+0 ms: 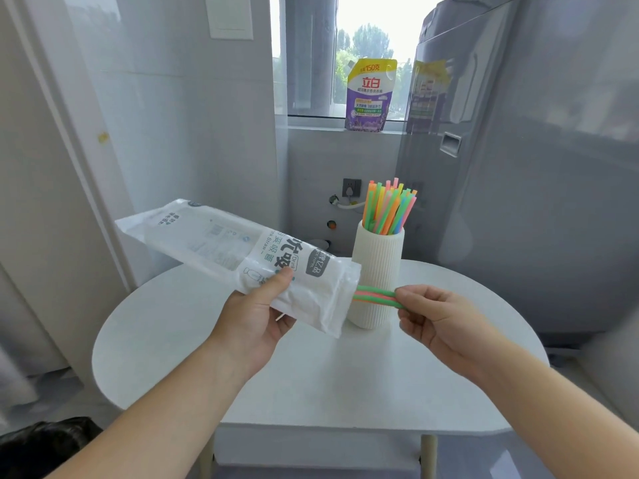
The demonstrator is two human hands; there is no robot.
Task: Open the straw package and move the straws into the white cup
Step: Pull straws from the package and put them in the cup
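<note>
Right now, the grey washing machine (536,167) fills the right side of the frame, and the round white counter (345,375) spreads across the lower middle beneath my forearms. Above the counter's left part I hold the straw package (221,247), a long white plastic bag with printed text. It is tilted so its far end rises toward the middle left and its open end points down to the right, just beside the cup. My left hand (252,316) has its fingers curled around the package near that open end, thumb on top. The white cup (377,264), tall and ribbed, stands upright on the counter at centre, partly behind the package's mouth. On the window sill in the upper middle stands a purple and yellow detergent pouch (370,95). A bunch of coloured straws (390,209), orange, green, pink and blue, stands in the cup, fanning up past its rim. A few green and pink straws (375,294) stick out of the package's open end, crossing in front of the cup. My right hand (439,323) pinches their right ends between its fingers.
</note>
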